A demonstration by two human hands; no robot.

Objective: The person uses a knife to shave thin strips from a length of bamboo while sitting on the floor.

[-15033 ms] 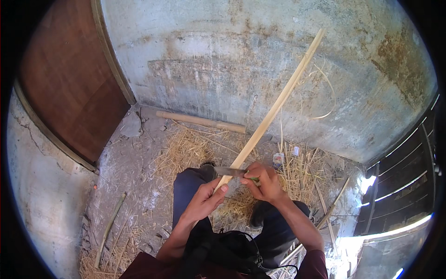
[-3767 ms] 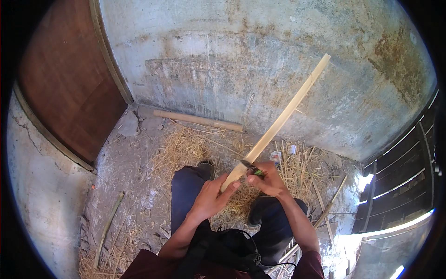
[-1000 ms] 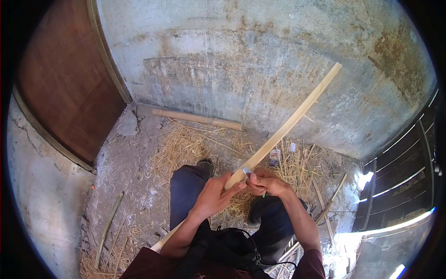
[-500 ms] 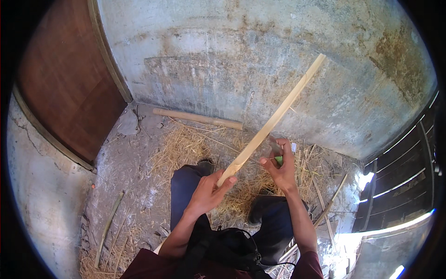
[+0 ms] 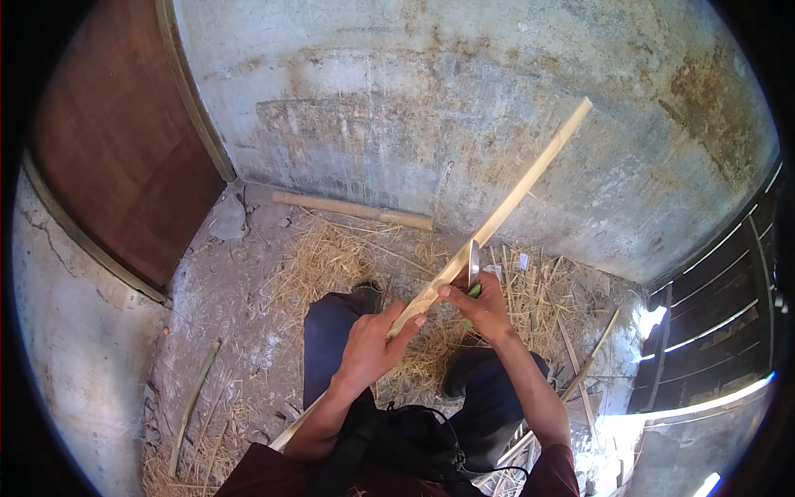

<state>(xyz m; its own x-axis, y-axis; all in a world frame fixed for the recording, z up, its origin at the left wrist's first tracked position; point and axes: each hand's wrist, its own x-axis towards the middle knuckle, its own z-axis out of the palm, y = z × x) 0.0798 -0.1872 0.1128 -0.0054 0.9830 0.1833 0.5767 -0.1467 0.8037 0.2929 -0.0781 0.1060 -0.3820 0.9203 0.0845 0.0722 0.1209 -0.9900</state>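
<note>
A long, pale split bamboo strip (image 5: 530, 183) slants from my lap up to the right, its far end in front of the wall. My left hand (image 5: 369, 341) is closed round its lower part, thumb on the near side. In my right hand (image 5: 487, 313) is a small knife (image 5: 474, 260) with a green handle, its blade pointing up beside the strip. The right thumb lies against the strip's edge, just beyond the left hand. A thin splinter sticks out from the strip's upper half. Part of the knife handle is hidden by my fingers.
A thick bamboo pole (image 5: 352, 210) lies along the base of the stained wall (image 5: 356, 124). Pale shavings (image 5: 319, 269) cover the floor around my feet. A greenish stick (image 5: 192, 406) lies at left, thin sticks (image 5: 592, 358) at right. A brown door (image 5: 116, 149) stands far left.
My right hand has moved left and down to the strip, bringing the knife beside it. The strip has turned slightly, its far end shifting right. The left hand keeps its hold.
</note>
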